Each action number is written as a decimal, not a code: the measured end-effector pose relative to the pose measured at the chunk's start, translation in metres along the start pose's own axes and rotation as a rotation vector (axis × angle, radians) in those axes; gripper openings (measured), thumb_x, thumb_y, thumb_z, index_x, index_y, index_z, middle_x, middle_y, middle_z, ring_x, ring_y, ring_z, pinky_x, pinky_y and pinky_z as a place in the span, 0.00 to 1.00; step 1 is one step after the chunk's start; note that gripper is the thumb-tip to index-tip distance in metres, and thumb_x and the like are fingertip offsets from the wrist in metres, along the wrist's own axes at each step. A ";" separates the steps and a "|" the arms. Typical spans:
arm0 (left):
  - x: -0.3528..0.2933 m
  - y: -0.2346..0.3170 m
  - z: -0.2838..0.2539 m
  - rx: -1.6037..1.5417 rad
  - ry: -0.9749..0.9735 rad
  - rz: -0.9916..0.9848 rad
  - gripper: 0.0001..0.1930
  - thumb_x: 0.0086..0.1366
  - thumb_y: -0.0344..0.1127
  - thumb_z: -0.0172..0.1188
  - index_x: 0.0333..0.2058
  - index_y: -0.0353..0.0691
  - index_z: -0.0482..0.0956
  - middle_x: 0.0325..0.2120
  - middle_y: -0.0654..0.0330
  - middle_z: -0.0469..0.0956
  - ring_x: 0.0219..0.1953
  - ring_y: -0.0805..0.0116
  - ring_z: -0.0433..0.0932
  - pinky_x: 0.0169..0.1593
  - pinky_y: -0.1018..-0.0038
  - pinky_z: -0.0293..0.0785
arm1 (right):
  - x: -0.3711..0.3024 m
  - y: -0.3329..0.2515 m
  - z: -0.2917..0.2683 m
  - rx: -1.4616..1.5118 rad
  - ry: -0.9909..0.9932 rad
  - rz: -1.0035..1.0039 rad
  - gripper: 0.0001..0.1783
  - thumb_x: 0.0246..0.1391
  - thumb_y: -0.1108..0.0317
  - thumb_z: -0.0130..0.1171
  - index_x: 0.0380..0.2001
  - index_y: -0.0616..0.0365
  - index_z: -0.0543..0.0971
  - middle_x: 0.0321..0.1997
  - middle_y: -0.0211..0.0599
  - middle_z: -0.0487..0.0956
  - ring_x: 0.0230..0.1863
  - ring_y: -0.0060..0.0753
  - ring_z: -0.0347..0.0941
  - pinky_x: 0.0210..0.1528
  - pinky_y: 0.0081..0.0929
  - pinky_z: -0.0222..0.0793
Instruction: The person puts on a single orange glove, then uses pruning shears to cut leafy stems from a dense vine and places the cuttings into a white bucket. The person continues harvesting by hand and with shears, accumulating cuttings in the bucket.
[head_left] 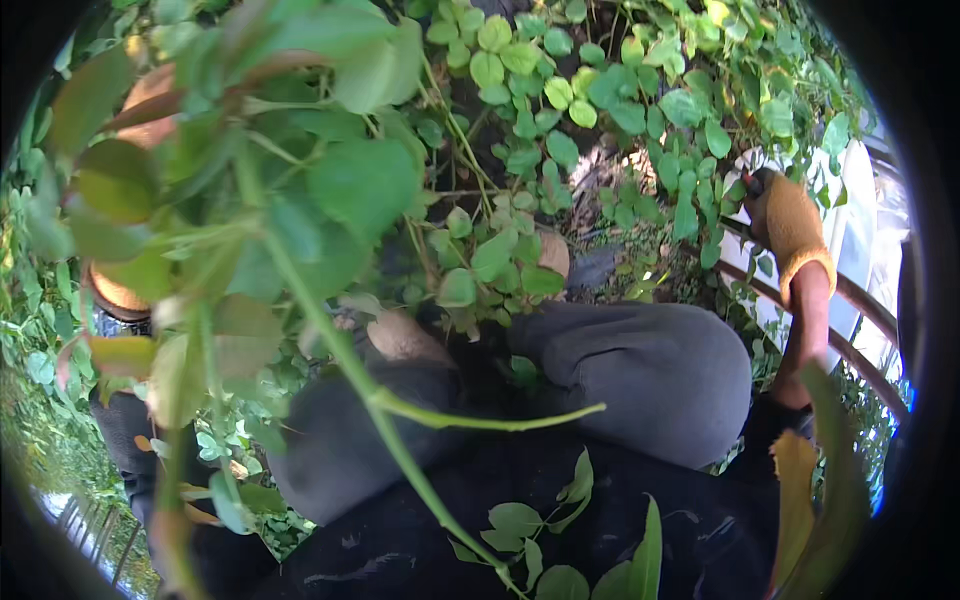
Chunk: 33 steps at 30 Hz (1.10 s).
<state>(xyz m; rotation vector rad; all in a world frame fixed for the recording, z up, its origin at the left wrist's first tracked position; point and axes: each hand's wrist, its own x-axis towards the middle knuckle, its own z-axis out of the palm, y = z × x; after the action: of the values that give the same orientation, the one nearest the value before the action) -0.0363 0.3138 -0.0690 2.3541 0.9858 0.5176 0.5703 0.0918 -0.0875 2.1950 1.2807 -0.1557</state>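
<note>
The blurred leafy stem (320, 317), near and left of centre, could hide a misplaced grip from me, my left hand (150, 132) being leaf-screened and my right (782, 212), far right, curled; I cannot tell either's hold.

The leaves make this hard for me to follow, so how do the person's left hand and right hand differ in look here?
The left hand is mostly hidden behind leaves, while the right hand shows much more fully. The left hand appears only as orange patches; the right hand shows an orange glove that turns dark toward the fingers. Both are covered in orange. Whether either grips something is unclear.
</note>
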 end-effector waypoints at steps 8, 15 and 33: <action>-0.038 -0.015 -0.001 0.137 -0.010 -0.207 0.25 0.73 0.45 0.66 0.61 0.37 0.79 0.41 0.53 0.86 0.43 0.54 0.86 0.49 0.59 0.82 | -0.024 -0.047 0.027 0.203 0.127 -0.070 0.18 0.75 0.55 0.57 0.53 0.57 0.84 0.42 0.62 0.86 0.49 0.67 0.83 0.52 0.57 0.76; -0.064 -0.030 -0.005 0.125 -0.035 -0.296 0.26 0.73 0.46 0.66 0.63 0.36 0.78 0.42 0.54 0.86 0.44 0.55 0.86 0.50 0.60 0.82 | -0.094 -0.216 0.130 0.492 -0.261 -0.438 0.17 0.74 0.56 0.58 0.52 0.58 0.83 0.41 0.57 0.86 0.47 0.62 0.83 0.51 0.54 0.77; -0.065 -0.050 0.020 0.031 -0.086 -0.348 0.30 0.75 0.49 0.67 0.66 0.34 0.76 0.47 0.54 0.85 0.48 0.58 0.86 0.52 0.62 0.82 | -0.163 -0.315 0.260 0.622 -0.672 -0.308 0.16 0.72 0.57 0.61 0.50 0.58 0.81 0.38 0.47 0.85 0.43 0.47 0.84 0.49 0.45 0.79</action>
<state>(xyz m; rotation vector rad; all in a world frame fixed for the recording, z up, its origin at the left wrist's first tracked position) -0.0954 0.2884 -0.1239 2.1450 1.3340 0.2648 0.2714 -0.0569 -0.3740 2.0784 1.2438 -1.4436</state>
